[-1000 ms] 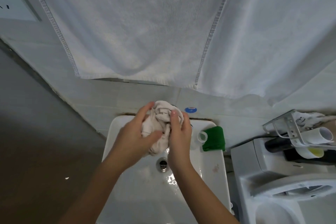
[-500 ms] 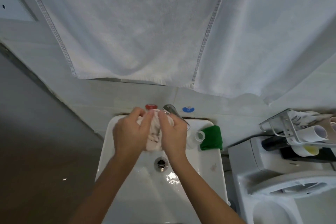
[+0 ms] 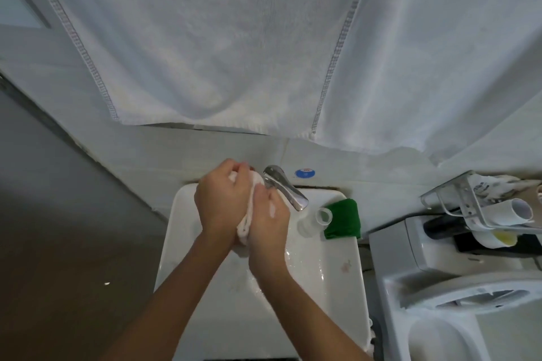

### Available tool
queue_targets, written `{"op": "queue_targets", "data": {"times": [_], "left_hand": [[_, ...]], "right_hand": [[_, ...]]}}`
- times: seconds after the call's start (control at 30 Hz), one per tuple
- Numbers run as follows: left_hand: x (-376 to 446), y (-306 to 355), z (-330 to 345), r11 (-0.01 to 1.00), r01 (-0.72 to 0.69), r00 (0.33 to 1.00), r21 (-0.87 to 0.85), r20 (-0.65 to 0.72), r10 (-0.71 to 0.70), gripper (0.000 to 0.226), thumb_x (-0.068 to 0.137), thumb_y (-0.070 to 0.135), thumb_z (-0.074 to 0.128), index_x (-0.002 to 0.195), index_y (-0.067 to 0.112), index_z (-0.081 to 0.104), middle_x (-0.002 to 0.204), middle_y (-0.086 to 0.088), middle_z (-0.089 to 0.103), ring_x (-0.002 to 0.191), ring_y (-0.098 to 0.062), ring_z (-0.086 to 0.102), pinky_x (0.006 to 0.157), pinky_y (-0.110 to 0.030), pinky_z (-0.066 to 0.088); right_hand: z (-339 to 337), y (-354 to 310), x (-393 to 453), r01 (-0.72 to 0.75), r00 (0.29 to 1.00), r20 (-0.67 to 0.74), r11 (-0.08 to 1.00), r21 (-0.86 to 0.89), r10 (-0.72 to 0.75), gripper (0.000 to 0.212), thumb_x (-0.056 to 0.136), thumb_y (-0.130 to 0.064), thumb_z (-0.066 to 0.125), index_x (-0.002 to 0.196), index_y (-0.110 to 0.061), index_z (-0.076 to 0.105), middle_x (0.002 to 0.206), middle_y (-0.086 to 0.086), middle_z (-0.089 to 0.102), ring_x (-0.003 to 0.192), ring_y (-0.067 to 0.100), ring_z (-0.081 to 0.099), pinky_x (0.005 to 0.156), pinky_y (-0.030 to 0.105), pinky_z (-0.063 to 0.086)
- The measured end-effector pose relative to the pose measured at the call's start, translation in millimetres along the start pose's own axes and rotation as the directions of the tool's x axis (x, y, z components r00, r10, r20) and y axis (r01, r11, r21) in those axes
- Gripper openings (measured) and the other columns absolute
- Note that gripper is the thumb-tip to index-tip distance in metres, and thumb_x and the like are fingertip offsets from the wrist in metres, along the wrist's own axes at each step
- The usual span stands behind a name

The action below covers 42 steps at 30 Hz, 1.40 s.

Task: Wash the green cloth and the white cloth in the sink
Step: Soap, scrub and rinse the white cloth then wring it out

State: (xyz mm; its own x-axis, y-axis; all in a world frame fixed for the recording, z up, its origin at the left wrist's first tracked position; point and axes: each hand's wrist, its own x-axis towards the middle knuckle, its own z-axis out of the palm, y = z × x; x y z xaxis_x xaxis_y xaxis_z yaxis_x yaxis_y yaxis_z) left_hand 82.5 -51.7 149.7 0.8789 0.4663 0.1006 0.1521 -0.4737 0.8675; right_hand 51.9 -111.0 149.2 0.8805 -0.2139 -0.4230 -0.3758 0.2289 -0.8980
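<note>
White cloth getting scrubbed over the sink

Both hands have slid a bit left since half a second ago, so the chrome tap (image 3: 286, 190) is now fully uncovered. The left hand (image 3: 223, 202) and right hand (image 3: 268, 221) grip the bunched white cloth (image 3: 245, 224) between them above the white ceramic sink (image 3: 331, 272) at center frame. The folded green cloth (image 3: 343, 218) hasn't moved, still on the sink's right rim beside a small clear plastic cup (image 3: 322, 215).

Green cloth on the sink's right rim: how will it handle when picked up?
The folded green fabric cloth probably goes floppy and unfolds once lifted. It looks light. It touches a small clear plastic cup on the white ceramic sink, so a careless grip may tip that.
</note>
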Motion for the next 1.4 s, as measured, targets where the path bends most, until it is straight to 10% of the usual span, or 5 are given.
{"op": "queue_targets", "data": {"times": [0.43,0.83,1.07,1.2,1.4], "left_hand": [[-35,-10,5,0.999,-0.025,0.999,0.037,-0.03,0.026,0.031,0.087,0.037,0.053,0.071,0.012,0.061,0.055,0.003,0.054,0.051,-0.012,0.049,0.05,-0.023,0.032],[-61,3,5,0.998,-0.041,0.998,-0.047,-0.055,0.038,0.028,0.087,0.034,0.056,0.071,0.012,0.059,0.051,0.01,0.047,0.046,-0.005,0.047,0.046,-0.015,0.032],[-28,-5,10,0.999,0.041,0.994,-0.031,-0.096,-0.043,0.027,0.092,0.034,0.059,0.074,0.014,0.058,0.062,-0.002,0.06,0.059,-0.022,0.059,0.055,-0.027,0.039],[-57,0,8,0.997,-0.036,0.997,-0.07,-0.066,0.031,0.028,0.091,0.034,0.06,0.076,0.01,0.061,0.058,0.001,0.058,0.054,-0.018,0.057,0.05,-0.026,0.042],[-32,-1,2,0.997,0.073,0.997,-0.022,-0.034,-0.073,0.025,0.089,0.035,0.061,0.073,0.017,0.056,0.062,-0.002,0.061,0.06,-0.019,0.056,0.058,-0.028,0.041]], "right_hand": [[-5,5,33,0.007,0.999,-0.034,0.996,-0.086,-0.01,0.032,0.095,-0.022,0.05,0.063,-0.021,0.051,0.063,-0.001,0.056,0.064,0.015,0.055,0.068,0.045,0.048],[-7,-18,44,-0.02,0.983,-0.184,1.0,0.016,0.023,0.03,0.097,-0.017,0.053,0.068,-0.01,0.047,0.062,0.001,0.048,0.055,0.007,0.049,0.052,0.012,0.041],[0,9,6,-0.143,0.979,-0.125,0.98,0.139,0.16,0.025,0.099,-0.03,0.05,0.081,-0.016,0.061,0.076,0.002,0.067,0.075,0.017,0.067,0.075,0.037,0.058],[-6,-11,41,-0.083,0.97,-0.215,0.987,0.138,0.112,0.025,0.099,-0.023,0.05,0.077,-0.012,0.055,0.072,0.004,0.06,0.068,0.016,0.06,0.066,0.023,0.053],[-6,12,0,-0.048,0.993,-0.107,0.998,0.052,0.053,0.029,0.098,-0.03,0.05,0.072,-0.019,0.055,0.071,0.002,0.062,0.071,0.014,0.061,0.073,0.037,0.054]]}}
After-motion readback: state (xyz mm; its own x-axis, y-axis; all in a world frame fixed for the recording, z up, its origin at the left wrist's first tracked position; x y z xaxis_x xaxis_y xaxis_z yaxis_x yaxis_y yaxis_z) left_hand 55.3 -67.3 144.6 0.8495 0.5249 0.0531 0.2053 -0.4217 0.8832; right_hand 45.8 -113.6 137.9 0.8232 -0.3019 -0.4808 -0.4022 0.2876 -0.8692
